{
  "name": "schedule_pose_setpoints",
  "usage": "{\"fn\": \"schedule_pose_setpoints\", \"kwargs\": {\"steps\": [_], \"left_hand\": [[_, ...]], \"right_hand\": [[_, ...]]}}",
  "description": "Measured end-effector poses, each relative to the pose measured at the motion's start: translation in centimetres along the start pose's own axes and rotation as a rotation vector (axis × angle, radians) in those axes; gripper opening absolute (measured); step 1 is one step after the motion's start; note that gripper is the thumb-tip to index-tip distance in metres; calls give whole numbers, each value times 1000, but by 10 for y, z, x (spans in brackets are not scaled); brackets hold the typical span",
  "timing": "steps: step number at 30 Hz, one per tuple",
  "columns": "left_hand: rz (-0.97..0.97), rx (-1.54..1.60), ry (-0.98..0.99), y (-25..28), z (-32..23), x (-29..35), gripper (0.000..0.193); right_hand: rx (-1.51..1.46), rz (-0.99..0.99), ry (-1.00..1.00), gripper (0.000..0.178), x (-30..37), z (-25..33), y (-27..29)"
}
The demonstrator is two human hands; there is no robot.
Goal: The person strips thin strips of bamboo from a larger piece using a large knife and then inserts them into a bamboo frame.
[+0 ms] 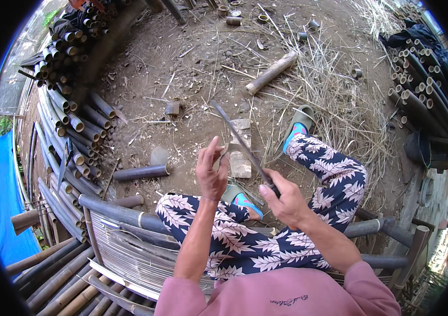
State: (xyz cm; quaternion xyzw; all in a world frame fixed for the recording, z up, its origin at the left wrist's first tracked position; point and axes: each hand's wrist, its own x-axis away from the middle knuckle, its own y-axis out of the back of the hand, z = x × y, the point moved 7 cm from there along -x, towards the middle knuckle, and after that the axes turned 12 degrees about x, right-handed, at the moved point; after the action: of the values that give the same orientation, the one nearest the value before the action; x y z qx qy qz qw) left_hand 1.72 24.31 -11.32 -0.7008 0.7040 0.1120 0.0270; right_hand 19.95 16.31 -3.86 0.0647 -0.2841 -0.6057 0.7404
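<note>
My right hand (287, 201) is wrapped round the dark handle of a long knife (239, 138). Its narrow blade points away and to the left, over a pale wooden block (242, 164) on the ground between my feet. Just left of the blade, my left hand (212, 169) is raised with bent fingers. A thin, pale, curved piece (231, 148) shows between these fingers and the blade; its kind is unclear. A dark bamboo tube (140, 173) lies on the ground to the left of my left hand.
Cut bamboo tubes (84, 124) are stacked at the left, with another bundle (419, 84) at the far right. One bamboo length (272, 72) lies ahead among straw (334, 105). A short bamboo piece (172, 108) sits on the dirt. I sit on a bamboo bench (124, 213).
</note>
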Motion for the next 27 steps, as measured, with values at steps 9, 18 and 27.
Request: {"fn": "schedule_pose_setpoints", "kwargs": {"steps": [9, 18, 27], "left_hand": [[18, 258, 28, -7, 1, 4, 20], [77, 276, 115, -8, 7, 1, 27], [43, 318, 128, -8, 5, -1, 28]], "right_hand": [[191, -126, 170, 31, -27, 0, -17], [356, -92, 148, 29, -34, -5, -24], [336, -112, 155, 28, -37, -2, -24]]}}
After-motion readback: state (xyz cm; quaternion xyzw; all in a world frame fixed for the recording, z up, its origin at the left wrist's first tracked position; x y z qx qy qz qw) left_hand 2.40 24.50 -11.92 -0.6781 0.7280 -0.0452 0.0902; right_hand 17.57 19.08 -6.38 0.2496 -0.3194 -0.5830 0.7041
